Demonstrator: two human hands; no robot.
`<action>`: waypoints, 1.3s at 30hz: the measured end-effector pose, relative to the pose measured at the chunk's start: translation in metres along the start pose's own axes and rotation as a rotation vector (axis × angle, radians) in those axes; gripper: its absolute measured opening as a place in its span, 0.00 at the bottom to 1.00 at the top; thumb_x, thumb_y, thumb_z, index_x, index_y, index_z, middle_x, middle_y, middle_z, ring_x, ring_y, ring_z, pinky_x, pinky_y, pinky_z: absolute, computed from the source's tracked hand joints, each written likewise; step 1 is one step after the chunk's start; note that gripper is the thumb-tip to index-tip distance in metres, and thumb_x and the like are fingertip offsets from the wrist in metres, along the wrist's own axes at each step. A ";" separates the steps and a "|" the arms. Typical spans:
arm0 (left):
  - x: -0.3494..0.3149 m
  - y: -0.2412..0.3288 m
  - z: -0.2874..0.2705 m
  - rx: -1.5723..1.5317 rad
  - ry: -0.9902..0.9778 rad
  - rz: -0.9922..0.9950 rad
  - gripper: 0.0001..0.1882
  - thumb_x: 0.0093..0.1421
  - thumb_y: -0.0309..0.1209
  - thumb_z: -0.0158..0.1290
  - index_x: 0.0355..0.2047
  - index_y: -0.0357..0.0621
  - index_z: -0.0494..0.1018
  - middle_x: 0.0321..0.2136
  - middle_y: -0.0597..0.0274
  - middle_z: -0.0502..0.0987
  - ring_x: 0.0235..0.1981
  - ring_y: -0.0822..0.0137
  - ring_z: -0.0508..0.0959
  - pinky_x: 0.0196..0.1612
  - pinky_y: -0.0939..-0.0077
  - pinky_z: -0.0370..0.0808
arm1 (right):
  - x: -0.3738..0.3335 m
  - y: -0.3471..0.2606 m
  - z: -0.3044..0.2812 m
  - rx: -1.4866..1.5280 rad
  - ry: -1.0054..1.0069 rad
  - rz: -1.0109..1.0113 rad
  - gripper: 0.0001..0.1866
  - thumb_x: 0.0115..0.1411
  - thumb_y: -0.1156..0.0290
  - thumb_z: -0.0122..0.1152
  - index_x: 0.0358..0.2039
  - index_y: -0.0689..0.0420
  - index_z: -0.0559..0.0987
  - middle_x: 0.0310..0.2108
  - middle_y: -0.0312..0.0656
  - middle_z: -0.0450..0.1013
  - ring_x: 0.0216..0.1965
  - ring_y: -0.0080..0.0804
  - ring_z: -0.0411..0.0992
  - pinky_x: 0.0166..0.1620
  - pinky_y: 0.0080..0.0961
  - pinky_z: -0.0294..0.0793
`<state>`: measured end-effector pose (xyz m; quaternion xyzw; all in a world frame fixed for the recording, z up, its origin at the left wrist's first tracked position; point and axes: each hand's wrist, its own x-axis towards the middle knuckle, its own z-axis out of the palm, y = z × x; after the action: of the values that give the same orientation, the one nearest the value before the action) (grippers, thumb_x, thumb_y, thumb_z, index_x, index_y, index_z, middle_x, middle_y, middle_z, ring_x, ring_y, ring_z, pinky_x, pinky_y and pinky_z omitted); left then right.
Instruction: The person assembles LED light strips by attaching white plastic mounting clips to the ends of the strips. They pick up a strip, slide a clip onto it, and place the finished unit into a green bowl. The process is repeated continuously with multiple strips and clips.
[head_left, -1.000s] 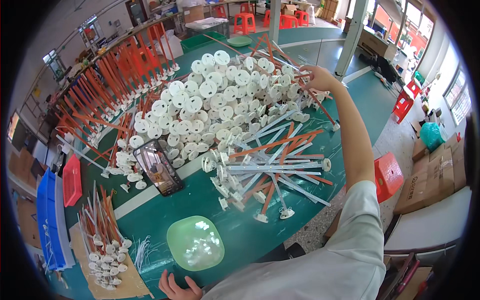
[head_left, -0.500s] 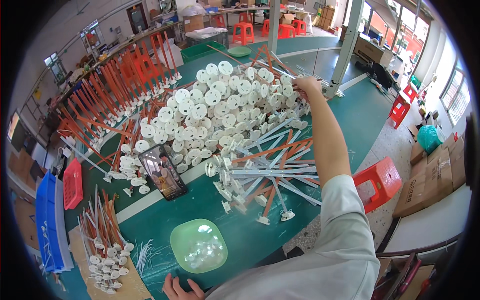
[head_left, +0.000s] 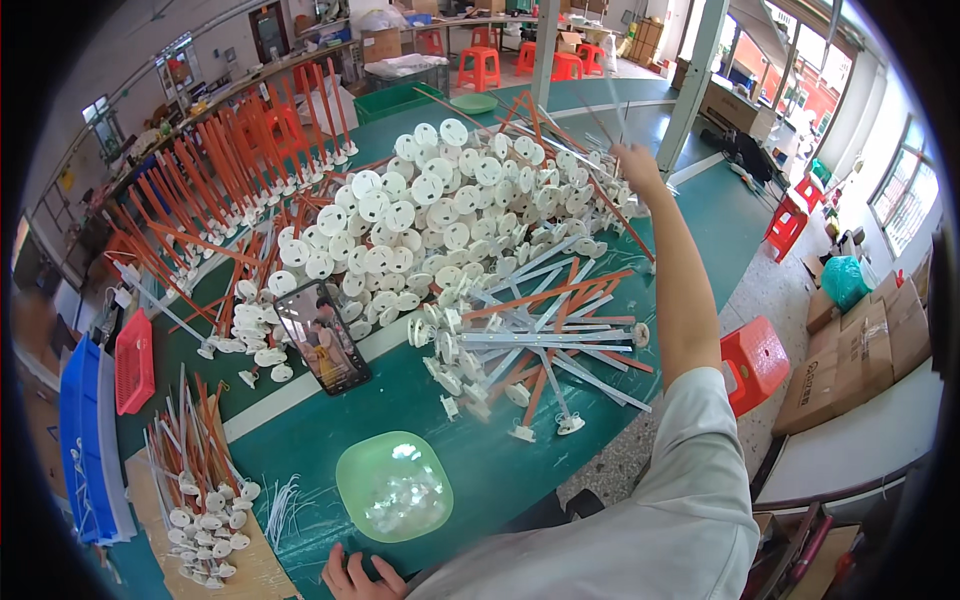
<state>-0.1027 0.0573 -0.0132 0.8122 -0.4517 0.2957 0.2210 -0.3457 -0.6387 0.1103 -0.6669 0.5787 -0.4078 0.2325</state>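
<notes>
My right arm reaches out to the far right end of a large pile of white round disc bases (head_left: 425, 190) with strips attached. My right hand (head_left: 637, 165) is closed there, and a thin pale strip (head_left: 614, 95), blurred, rises from its fingers. Strips lie beside and below it, their lower ends hidden in the pile. My left hand (head_left: 362, 574) rests at the near table edge with its fingers apart, holding nothing. Just beyond it sits a green plastic bowl (head_left: 350, 505) with small clear, shiny pieces inside.
A phone (head_left: 322, 338) leans against the pile. Silver and orange strips (head_left: 560, 335) fan out right of centre. Upright orange strips (head_left: 235, 165) line the left. A red basket (head_left: 134, 365), blue bin (head_left: 85, 440) and bundle of small disc pieces (head_left: 207, 530) stand left. A red stool (head_left: 757, 362) is at right.
My right hand has lifted and shifted slightly right, and a pale strip now shows above it. An orange strip now slants down past the pile's right end. My left hand stays put.
</notes>
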 end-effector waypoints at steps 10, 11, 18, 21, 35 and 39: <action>-0.003 -0.003 0.002 -0.010 -0.023 0.012 0.12 0.59 0.36 0.56 0.38 0.41 0.77 0.41 0.49 0.79 0.35 0.47 0.78 0.39 0.56 0.75 | -0.037 0.068 -0.028 -0.662 -0.329 -0.167 0.29 0.45 0.52 0.69 0.43 0.59 0.81 0.41 0.54 0.80 0.44 0.52 0.78 0.49 0.40 0.76; -0.002 -0.003 0.001 -0.016 -0.021 0.004 0.12 0.59 0.36 0.56 0.38 0.41 0.77 0.41 0.49 0.79 0.36 0.47 0.78 0.39 0.56 0.75 | -0.042 0.066 -0.037 -0.597 -0.299 -0.261 0.24 0.50 0.52 0.66 0.39 0.59 0.82 0.34 0.52 0.80 0.38 0.50 0.80 0.43 0.41 0.78; 0.002 0.001 -0.001 -0.045 -0.015 -0.002 0.14 0.60 0.35 0.55 0.41 0.39 0.78 0.41 0.49 0.80 0.37 0.47 0.78 0.41 0.57 0.75 | -0.032 0.080 -0.097 -0.407 -0.182 0.057 0.21 0.63 0.54 0.55 0.28 0.61 0.82 0.22 0.46 0.75 0.20 0.37 0.75 0.27 0.34 0.76; 0.002 0.004 0.001 -0.046 -0.007 -0.021 0.14 0.60 0.35 0.55 0.41 0.39 0.77 0.41 0.49 0.80 0.37 0.47 0.78 0.41 0.57 0.75 | -0.018 0.084 -0.099 -0.155 -0.017 0.087 0.24 0.66 0.53 0.51 0.26 0.61 0.80 0.19 0.44 0.73 0.18 0.34 0.73 0.26 0.32 0.75; 0.002 0.005 0.006 0.002 -0.018 0.005 0.13 0.61 0.35 0.53 0.39 0.37 0.77 0.38 0.47 0.80 0.36 0.47 0.77 0.41 0.55 0.74 | 0.065 0.059 0.008 -0.546 -0.140 0.036 0.29 0.35 0.52 0.75 0.34 0.61 0.86 0.38 0.53 0.82 0.41 0.47 0.81 0.47 0.35 0.78; 0.000 0.003 0.010 -0.005 0.007 0.011 0.13 0.60 0.35 0.53 0.36 0.36 0.78 0.36 0.47 0.80 0.34 0.47 0.77 0.40 0.54 0.75 | 0.082 0.079 0.028 -0.493 -0.102 0.006 0.27 0.37 0.55 0.75 0.34 0.65 0.84 0.38 0.55 0.81 0.42 0.48 0.80 0.48 0.36 0.77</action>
<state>-0.1024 0.0498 -0.0198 0.8081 -0.4560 0.2987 0.2231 -0.3694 -0.7397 0.0552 -0.7215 0.6502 -0.2194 0.0929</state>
